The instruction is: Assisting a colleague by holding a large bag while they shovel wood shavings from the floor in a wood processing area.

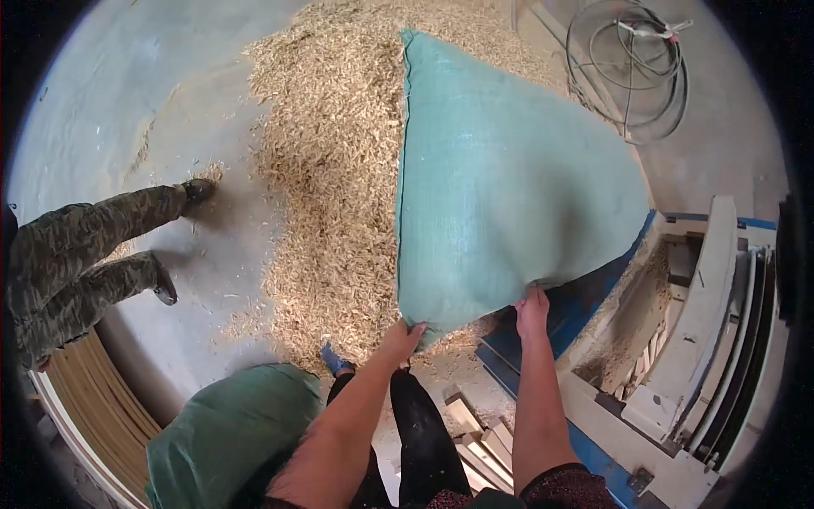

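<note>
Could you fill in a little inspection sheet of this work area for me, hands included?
Surface: grey floor, partly covered by a pile of wood shavings, with scattered bits around it.
Job's things: large pale-green woven sack, bulging; its contents are hidden.
Clutter: darker green sack lower left; wooden offcuts near the person's legs.
Hands: left hand grips the sack's near left corner; right hand grips its near edge farther right.
Cables: grey coil at upper right; cable or hose, cannot tell.
Surroundings: another person in camouflage trousers at left; stacked brown boards lower left; blue-and-white machine at right.
</note>
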`<state>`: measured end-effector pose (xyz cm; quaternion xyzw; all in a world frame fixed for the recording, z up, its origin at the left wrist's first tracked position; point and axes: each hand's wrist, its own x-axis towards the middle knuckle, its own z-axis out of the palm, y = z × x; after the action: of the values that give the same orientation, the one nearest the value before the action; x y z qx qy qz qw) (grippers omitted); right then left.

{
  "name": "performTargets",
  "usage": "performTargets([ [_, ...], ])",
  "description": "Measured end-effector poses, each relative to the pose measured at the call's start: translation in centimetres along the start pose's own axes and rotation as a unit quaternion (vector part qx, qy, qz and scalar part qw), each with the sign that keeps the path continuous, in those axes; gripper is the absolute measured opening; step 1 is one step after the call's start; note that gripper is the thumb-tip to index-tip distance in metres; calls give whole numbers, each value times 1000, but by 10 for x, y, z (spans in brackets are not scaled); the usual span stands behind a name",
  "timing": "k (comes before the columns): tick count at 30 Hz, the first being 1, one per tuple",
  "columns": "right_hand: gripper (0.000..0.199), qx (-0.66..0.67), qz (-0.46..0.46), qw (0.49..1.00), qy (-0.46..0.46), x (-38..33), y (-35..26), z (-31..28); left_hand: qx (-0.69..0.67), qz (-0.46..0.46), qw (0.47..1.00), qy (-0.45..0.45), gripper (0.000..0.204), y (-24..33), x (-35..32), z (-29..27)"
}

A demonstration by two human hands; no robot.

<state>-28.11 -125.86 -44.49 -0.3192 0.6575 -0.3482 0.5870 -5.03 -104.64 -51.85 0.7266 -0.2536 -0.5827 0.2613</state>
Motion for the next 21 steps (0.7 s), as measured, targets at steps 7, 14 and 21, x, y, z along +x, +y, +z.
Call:
performTargets([
  [7, 29, -33, -176, 984, -3, -49, -130, 159, -73, -21, 996, -53, 53, 150, -68, -234],
  [14, 11, -7, -281, 952, -120, -129, -126, 266, -174, -39, 966, 187, 35, 144, -137, -300],
  [21, 26, -428, -158, 817, -351, -139, 84, 278, 81, 149, 938, 304, 70, 122, -67, -242],
])
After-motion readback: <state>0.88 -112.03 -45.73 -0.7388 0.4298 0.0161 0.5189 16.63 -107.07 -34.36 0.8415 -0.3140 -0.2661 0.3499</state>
